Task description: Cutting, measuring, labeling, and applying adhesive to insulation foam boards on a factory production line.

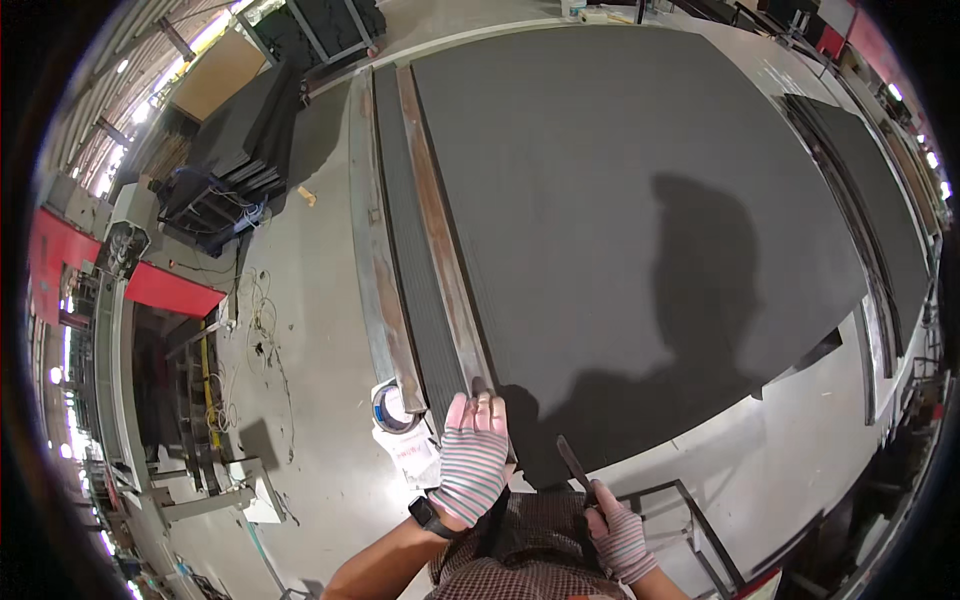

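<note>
My left hand (pixel 472 452), in a striped glove with bare fingertips, is closed on the near end of a long, worn metal bar (pixel 440 228). The bar lies along the left part of a large dark grey sheet (pixel 590 150). Left of it runs a second metal bar (pixel 388 280), with a ribbed dark strip (pixel 420 290) showing between the two. Low at the right, my right hand (pixel 618 535), gloved the same way, grips a knife (pixel 572 462). Its dark blade points up and left over the sheet's near edge.
A tape roll (pixel 395 408) and a marked paper (pixel 415 458) lie beside the left bar's near end. Stacked dark sheets (pixel 235 140) stand at far left. Dark strips (pixel 850 200) lie along the right edge. A black metal frame (pixel 690 500) is near my right hand.
</note>
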